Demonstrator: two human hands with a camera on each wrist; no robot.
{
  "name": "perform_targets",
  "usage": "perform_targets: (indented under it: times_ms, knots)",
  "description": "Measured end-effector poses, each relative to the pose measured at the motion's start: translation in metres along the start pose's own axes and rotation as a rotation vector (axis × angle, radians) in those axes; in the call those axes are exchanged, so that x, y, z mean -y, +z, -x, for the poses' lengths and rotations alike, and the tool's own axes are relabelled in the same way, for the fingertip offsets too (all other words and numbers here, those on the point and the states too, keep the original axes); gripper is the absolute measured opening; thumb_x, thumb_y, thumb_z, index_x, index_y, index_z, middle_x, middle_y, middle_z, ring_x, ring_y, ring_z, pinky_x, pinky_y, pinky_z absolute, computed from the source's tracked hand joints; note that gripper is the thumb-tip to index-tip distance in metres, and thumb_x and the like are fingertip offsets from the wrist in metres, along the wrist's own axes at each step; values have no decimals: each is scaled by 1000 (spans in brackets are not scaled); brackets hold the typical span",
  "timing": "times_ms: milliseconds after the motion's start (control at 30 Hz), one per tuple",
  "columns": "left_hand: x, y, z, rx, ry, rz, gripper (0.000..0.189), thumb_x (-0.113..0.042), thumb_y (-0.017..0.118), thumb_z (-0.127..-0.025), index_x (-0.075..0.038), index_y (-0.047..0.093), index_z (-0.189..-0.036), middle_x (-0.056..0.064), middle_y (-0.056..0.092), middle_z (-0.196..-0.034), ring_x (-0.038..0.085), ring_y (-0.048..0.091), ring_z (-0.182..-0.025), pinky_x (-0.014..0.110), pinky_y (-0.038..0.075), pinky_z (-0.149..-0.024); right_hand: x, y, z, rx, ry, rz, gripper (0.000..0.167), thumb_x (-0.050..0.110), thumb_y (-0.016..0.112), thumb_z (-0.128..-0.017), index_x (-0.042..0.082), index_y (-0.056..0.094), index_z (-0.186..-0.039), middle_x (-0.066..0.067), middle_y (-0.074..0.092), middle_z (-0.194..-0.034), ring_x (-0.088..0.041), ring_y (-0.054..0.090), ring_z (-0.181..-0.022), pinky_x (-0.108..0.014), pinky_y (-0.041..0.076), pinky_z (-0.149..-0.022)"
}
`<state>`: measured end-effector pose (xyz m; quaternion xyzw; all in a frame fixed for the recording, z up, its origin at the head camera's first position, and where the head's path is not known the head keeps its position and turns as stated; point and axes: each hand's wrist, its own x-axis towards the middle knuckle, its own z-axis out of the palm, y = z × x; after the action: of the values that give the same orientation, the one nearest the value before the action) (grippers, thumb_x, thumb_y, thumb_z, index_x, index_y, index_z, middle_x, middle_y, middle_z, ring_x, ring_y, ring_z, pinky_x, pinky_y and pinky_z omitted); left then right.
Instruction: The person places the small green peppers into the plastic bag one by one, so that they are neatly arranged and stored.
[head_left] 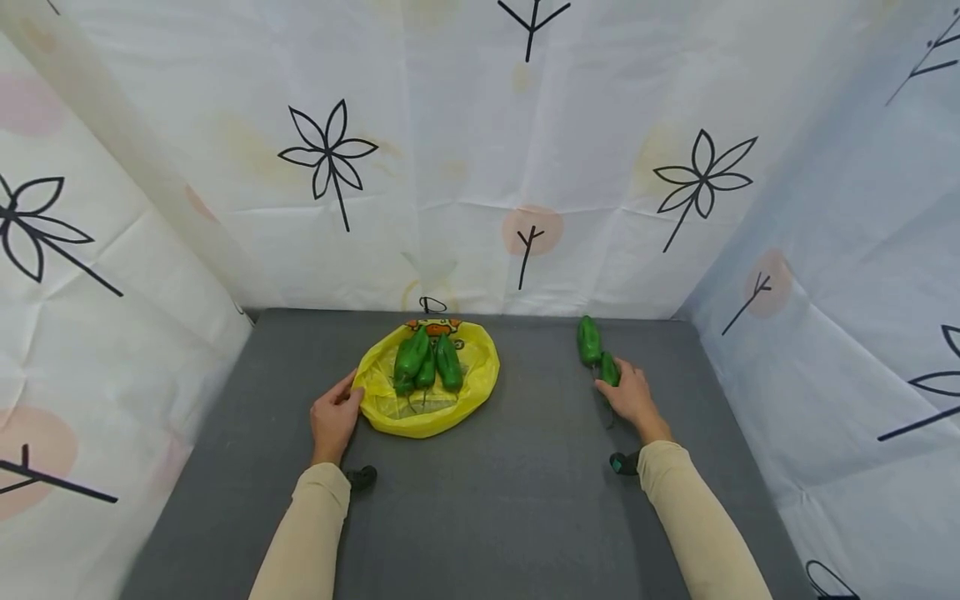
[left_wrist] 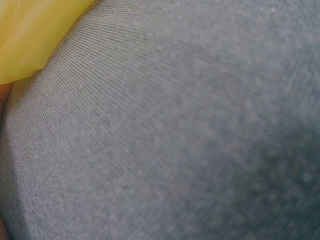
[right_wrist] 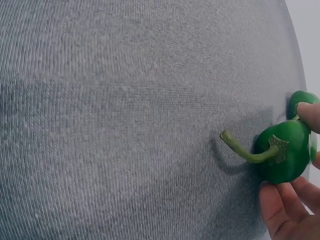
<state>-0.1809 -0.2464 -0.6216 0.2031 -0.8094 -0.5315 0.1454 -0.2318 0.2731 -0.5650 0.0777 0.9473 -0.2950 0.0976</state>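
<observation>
Pepper (head_left: 609,369): green, stem on, right of the bag (head_left: 420,428). Likely light, firm and slippery-skinned; a hard squeeze could bruise it. Best hold: across the body, clear of the curved stem, which may snap.
Second pepper (head_left: 588,340): just beyond the first, right of the bag.
Bagged peppers (head_left: 411,360): clustered inside the bag.
Bag: yellow, thin, probably limp; best taken by its rim.
Right hand (head_left: 633,398): well right of the bag, slanting inward, pinching the first pepper between thumb and fingers.
Left hand (head_left: 332,418): at the bag's left rim, pinching it.
</observation>
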Motion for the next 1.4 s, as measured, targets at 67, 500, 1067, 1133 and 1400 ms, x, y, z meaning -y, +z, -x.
perform_targets:
  times_ms: [67, 500, 1067, 1133, 1400]
  knots:
    - [0, 0, 1, 1, 0, 0, 37, -34, 69, -96, -34, 70, -133, 9, 78, -107, -3, 61, -69, 11, 48, -65, 1, 1, 1, -10, 5, -18, 75, 31, 57, -102, -6, 23, -159, -38, 35, -146, -50, 45, -126, -62, 43, -101]
    - [1, 1, 1, 0, 6, -26, 37, -32, 68, -96, -32, 70, -133, 9, 78, -104, -3, 60, -67, 12, 46, -64, 2, 4, 1, -20, 78, -174, 68, 23, 54, -98, -3, 30, -157, -36, 44, -147, -51, 49, -130, -61, 47, -102]
    - [1, 2, -2, -1, 4, -21, 36, -34, 68, -97, -35, 69, -133, 7, 77, -104, -2, 61, -71, 10, 47, -66, 27, -2, 8, -58, 144, -335, 66, 30, 42, -101, 6, 27, -161, -29, 42, -153, -44, 51, -129, -57, 48, -99]
    - [0, 2, -1, -1, 8, -13, 36, -33, 69, -96, -35, 70, -132, 8, 77, -103, -2, 60, -70, 10, 47, -66, 29, -2, 8, -73, 141, -342, 66, 30, 42, -101, 7, 26, -161, -28, 44, -151, -42, 54, -123, -54, 49, -93]
    - [-1, 0, 0, 0, 14, -22, 35, -33, 68, -96, -37, 70, -131, 5, 77, -101, -1, 60, -68, 12, 47, -65, 40, -3, 7, -95, 119, -355, 62, 30, 46, -103, 9, 32, -159, -26, 49, -149, -40, 58, -123, -51, 52, -93]
